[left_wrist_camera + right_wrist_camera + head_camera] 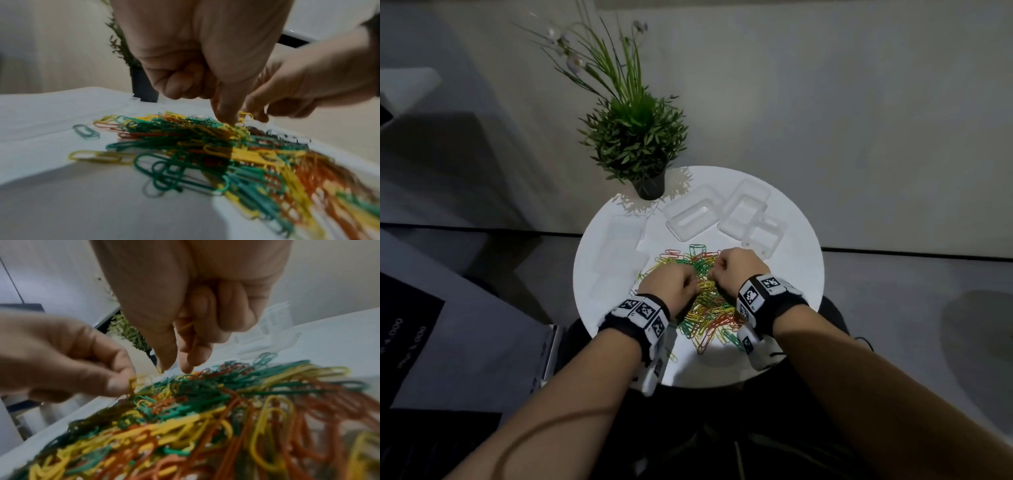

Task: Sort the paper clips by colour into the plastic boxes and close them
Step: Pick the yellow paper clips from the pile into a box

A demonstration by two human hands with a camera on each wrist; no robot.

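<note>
A tangled pile of green, yellow and orange paper clips lies in the middle of the round white table. Both hands hover over its far part with curled fingers. My left hand pinches a yellow clip between thumb and forefinger at the top of the pile. My right hand points thumb and forefinger down at the pile, and an orange-yellow clip is tucked under its curled fingers. Open clear plastic boxes stand behind the pile.
A potted green plant in a black pot stands at the table's back left. More clear box parts lie on the left side of the table. A grey clip lies apart from the pile. Floor and wall surround the table.
</note>
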